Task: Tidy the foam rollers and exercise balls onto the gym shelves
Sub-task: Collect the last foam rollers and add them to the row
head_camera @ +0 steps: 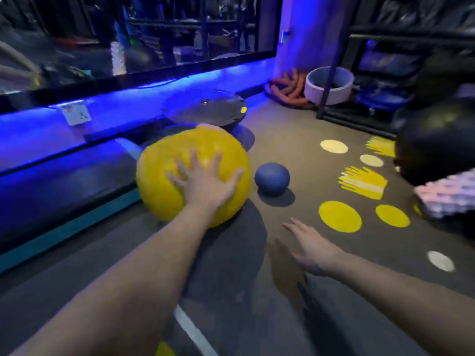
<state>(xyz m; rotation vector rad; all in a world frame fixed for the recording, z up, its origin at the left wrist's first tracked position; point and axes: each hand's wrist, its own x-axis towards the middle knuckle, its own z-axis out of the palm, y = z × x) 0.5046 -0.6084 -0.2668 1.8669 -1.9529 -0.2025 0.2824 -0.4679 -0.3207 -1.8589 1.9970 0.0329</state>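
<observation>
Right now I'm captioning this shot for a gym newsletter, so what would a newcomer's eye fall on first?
The big yellow ball, centre left, stands out first, the left hand spread flat on its near side. Next, the glowing blue light strip along the left wall and the small blue ball on the floor just right of the yellow one. The right hand hovers open lower right, near yellow floor dots.

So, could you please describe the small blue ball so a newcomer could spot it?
Start at the big yellow ball under the left hand. Just right of it on the floor sits the small blue ball, far smaller than that one or the black ball.
</observation>
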